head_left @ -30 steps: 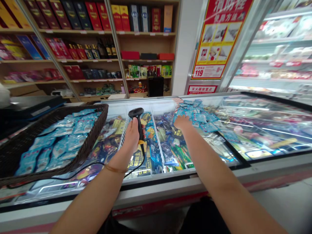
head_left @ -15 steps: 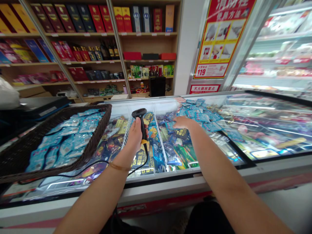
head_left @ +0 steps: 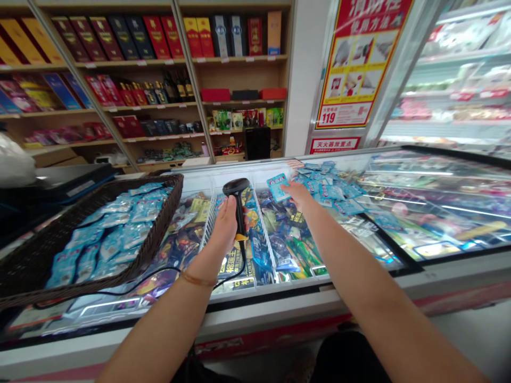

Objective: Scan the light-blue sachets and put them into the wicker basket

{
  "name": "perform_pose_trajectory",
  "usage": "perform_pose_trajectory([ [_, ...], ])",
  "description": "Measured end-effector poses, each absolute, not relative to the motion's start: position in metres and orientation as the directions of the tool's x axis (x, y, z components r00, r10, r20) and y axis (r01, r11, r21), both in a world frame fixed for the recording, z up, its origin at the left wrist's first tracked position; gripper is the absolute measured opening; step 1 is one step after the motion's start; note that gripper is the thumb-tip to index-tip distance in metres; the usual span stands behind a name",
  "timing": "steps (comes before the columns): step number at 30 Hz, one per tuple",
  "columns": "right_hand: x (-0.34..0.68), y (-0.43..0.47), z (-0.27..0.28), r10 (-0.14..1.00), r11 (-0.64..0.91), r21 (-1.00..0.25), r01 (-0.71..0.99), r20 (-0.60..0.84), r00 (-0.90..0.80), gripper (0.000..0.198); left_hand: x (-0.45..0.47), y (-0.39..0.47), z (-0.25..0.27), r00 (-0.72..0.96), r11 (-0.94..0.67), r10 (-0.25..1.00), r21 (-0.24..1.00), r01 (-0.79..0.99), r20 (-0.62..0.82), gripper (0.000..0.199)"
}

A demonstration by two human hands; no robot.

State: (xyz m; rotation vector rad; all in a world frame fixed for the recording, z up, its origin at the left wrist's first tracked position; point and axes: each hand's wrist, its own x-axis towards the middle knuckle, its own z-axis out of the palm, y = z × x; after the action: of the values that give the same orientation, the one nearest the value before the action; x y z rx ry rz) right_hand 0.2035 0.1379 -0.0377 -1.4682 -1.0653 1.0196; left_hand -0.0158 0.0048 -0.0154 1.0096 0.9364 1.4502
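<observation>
Now raised: flat light-blue plastic packet (head_left: 277, 187), likely light, slippery, right hand (head_left: 299, 194) pinching its 3-o'clock edge; left hand (head_left: 227, 219) grips black long-handled plastic scanner (head_left: 239, 210).

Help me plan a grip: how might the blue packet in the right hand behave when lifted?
The blue packet is probably light: the right hand holds it by one edge. It is likely somewhat stiff, as it juts out nearly flat. It may be slippery, since similar packets in the basket look glossy.
</observation>
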Motion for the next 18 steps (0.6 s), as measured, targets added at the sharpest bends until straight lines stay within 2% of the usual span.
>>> perform_pose_trajectory([
  [3, 0.201, 0.137, -0.033, 0.970, -0.056, -0.991, -0.123, -0.083, 0.229, 0.020, -0.012, 0.001, -0.018, 0.032, -0.110, 0.991, 0.938, -0.329, 0.128, 0.059],
  [6, 0.197, 0.133, -0.027, 0.992, 0.025, -0.955, -0.296, -0.014, 0.128, 0.017, -0.007, -0.004, -0.021, 0.078, -0.116, 0.986, 0.937, -0.328, 0.149, 0.060],
  [12, 0.193, 0.129, -0.017, 0.987, 0.158, -0.933, -0.325, 0.134, 0.094, 0.018, -0.004, -0.012, -0.022, 0.238, -0.130, 0.952, 0.960, -0.246, 0.190, 0.062],
  [18, 0.193, 0.125, -0.010, 0.980, 0.181, -0.903, -0.390, 0.131, 0.151, 0.019, -0.001, -0.015, -0.023, 0.303, -0.146, 0.926, 0.954, -0.262, 0.225, 0.062],
])
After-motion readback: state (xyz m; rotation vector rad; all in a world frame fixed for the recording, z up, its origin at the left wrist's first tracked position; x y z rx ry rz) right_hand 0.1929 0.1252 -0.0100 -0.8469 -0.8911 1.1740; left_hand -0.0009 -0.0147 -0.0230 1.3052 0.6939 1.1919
